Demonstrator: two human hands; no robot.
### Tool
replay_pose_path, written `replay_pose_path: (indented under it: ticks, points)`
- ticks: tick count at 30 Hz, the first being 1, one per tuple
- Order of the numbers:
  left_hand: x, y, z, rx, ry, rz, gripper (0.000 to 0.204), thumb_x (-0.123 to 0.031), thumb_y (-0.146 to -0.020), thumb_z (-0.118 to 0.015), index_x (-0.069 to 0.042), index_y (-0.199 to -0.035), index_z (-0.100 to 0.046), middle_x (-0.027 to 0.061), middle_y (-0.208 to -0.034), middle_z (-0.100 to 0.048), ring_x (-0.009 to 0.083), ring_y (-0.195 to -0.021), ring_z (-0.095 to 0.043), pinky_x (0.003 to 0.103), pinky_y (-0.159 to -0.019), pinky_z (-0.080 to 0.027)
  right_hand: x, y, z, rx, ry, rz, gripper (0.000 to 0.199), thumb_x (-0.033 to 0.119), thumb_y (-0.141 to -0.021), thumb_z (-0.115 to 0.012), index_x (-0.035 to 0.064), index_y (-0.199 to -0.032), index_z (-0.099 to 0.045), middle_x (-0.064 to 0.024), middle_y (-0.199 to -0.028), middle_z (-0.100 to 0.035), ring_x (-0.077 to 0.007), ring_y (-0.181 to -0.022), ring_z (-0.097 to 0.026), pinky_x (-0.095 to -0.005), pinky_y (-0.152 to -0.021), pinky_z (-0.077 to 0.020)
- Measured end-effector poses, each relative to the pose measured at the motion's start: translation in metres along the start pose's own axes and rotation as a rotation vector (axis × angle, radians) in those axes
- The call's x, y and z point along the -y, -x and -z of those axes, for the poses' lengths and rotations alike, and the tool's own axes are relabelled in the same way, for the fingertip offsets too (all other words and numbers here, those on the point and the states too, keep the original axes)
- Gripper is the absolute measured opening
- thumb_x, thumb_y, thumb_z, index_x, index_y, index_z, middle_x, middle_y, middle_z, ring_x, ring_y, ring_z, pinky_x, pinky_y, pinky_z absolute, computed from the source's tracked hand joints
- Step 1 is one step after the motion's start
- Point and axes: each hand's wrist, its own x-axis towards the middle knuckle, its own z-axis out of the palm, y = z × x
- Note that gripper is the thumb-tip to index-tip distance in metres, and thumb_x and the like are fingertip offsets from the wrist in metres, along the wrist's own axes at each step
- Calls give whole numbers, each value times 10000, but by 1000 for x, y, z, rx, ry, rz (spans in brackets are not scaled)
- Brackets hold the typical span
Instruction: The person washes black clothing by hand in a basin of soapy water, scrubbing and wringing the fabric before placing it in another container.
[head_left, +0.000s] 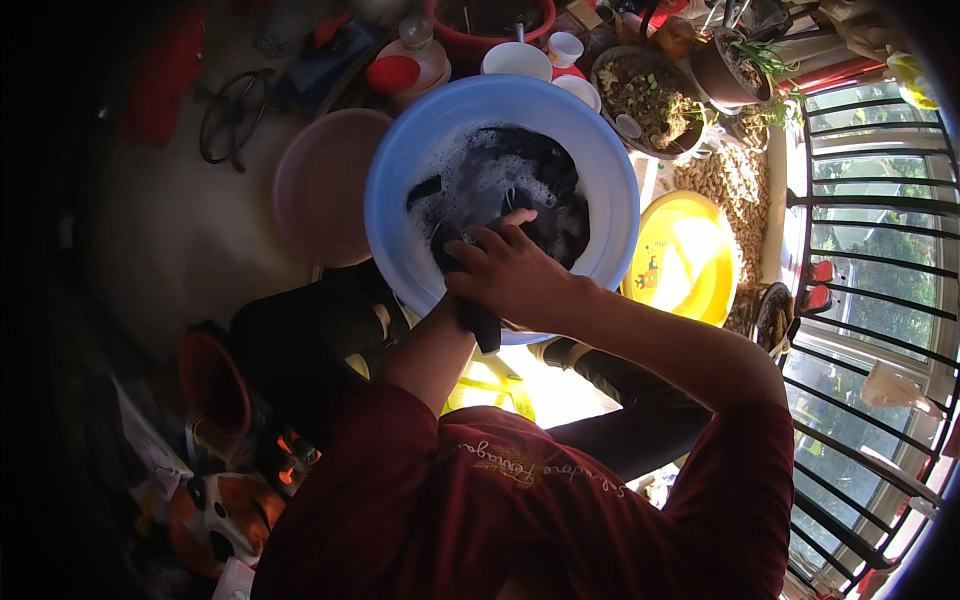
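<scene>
A large blue basin [385, 190] holds dark, sudsy water with a black cloth [545, 160] partly sunk in it. Over the near side of the basin, my right hand [510, 275] is closed on part of the black cloth, its fingers curling over it. A dark end of the cloth hangs below that hand, near the rim. My left forearm comes up from below and passes under the right hand. The fingers of my left hand [455, 308] are mostly hidden there, so their grip does not show.
A pink basin [330, 150] stands left of the blue one, a yellow basin [690, 290] to its right. Beyond are potted plants [650, 100], a white bowl [516, 62] and a red tub [490, 45]. Barred windows [880, 220] line the right. A reddish bucket [214, 384] lies lower left.
</scene>
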Motion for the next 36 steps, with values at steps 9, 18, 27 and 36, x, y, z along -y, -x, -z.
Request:
replay_pose_path:
  ticks: [9,18,27,36]
  points:
    - [28,-24,38,-134,540,636,286,-232,-819,-605,-43,-1033,-583,76,-897,-626,214,-856,-624,333,-825,-495,-4,3,24,-190,-106,32,276,153,-626,-700,137,-871,-575,-65,-908,-586,-234,-826,-617,-423,-715,-485]
    - [-75,-23,21,-314,880,70,308,-82,-756,-628,5,-1045,-566,134,-899,-643,253,-833,-650,366,-827,-532,-39,59,46,-1072,-574,-550,353,-5,-623,-758,61,-866,-510,-118,-958,-601,-197,-838,-586,-270,-750,-460]
    - [-128,13,-20,-218,12,-445,325,19,-661,-649,-22,-958,-525,92,-797,-598,203,-725,-622,329,-742,-508,-25,55,-33,-1399,-1772,-1041,203,43,-750,-611,121,-877,-474,9,-836,-473,-108,-821,-483,-257,-789,-396]
    - [-101,32,-60,431,-692,-964,294,-159,-565,-706,-74,-815,-576,59,-648,-536,258,-616,-586,348,-586,-491,-66,40,-1,-1160,-1700,-1057,223,0,-629,-714,28,-812,-591,-32,-764,-604,-117,-704,-552,-263,-652,-461]
